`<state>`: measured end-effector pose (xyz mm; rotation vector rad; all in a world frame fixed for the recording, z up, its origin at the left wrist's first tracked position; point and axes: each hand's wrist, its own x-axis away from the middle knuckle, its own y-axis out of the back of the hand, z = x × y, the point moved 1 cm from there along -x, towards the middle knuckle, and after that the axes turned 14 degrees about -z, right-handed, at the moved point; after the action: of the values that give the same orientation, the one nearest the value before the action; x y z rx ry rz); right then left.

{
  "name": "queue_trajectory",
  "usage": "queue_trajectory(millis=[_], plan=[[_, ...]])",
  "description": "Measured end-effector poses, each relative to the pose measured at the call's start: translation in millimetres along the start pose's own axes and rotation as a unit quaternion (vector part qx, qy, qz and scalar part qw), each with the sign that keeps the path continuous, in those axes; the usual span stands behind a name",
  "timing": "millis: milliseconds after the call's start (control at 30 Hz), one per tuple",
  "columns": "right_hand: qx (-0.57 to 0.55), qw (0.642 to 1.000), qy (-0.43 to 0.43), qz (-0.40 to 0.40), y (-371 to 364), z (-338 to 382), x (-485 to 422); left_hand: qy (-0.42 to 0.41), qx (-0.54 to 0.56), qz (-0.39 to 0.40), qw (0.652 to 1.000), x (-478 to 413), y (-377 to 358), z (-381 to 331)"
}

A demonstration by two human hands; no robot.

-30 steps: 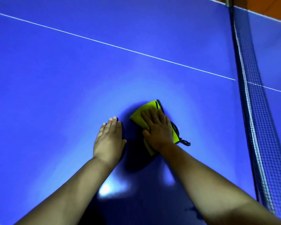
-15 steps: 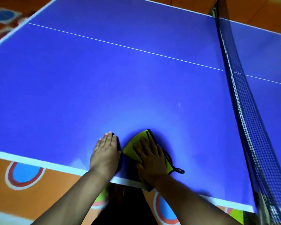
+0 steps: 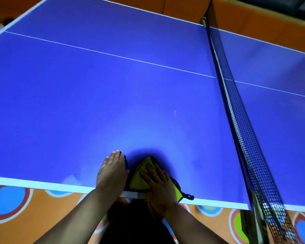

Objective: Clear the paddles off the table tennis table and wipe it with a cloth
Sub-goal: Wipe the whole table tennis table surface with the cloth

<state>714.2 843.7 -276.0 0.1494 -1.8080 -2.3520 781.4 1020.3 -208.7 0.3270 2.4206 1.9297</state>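
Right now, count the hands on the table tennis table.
2. The left hand lies flat on the bare blue table tennis table by its near edge; the right hand presses the yellow-green cloth just right of it, at the same edge. None looks hidden.

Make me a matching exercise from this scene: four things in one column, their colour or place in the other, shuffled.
1 cloth
2 left hand
3 net
4 table edge

A dark mesh, upright at the right
B white strip along the near side
C yellow-green, under the right hand
D flat on bare blue tabletop

Pairs: 1-C, 2-D, 3-A, 4-B
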Motion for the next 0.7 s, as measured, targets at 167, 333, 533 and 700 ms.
queue_trajectory(millis=[167, 333, 533, 700], plan=[[-0.013, 0.999, -0.047, -0.022, 2, -39, -44, -0.039, -0.025, 0.023, 0.999, -35, -4, -8], [0.023, 0.998, -0.051, -0.016, 12, -96, -127, -0.038, -0.035, 0.059, 0.997, -85, -13, -32], [0.038, 0.998, -0.030, -0.045, 29, -164, -233, -0.055, -0.047, 0.074, 0.995, -178, -29, -90], [0.017, 0.998, -0.012, -0.063, 42, -223, -321, -0.061, -0.055, 0.038, 0.996, -244, -45, -129]])
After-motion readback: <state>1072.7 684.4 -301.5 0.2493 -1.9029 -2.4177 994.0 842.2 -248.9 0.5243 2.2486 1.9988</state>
